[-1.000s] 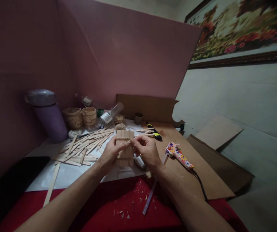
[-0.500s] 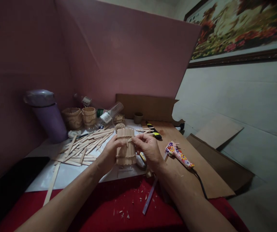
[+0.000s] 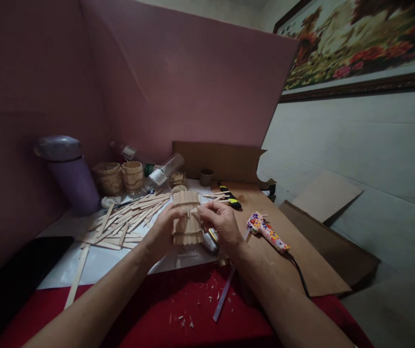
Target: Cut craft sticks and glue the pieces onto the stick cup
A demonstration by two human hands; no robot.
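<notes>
A small barrel made of wooden craft sticks (image 3: 188, 220) stands upright above the white sheet, gripped between both hands. My left hand (image 3: 164, 229) wraps around its left side. My right hand (image 3: 219, 223) is closed in a pinch on its upper right edge, where a thin sliver of wood pokes out. A pile of loose craft sticks (image 3: 131, 217) lies just left of the barrel. A flower-patterned glue gun (image 3: 267, 232) rests on brown cardboard to the right of my right hand.
A purple flask (image 3: 70, 174) stands at the back left, with two finished stick baskets (image 3: 120, 176), a lying plastic bottle (image 3: 162, 171) and twine behind the work. A yellow-black cutter (image 3: 231, 197), a glue stick (image 3: 223, 297) and wood chips lie on the red cloth.
The stick barrel has been turned upright and raised a little between my hands. My right hand's pinch has shifted to its top edge.
</notes>
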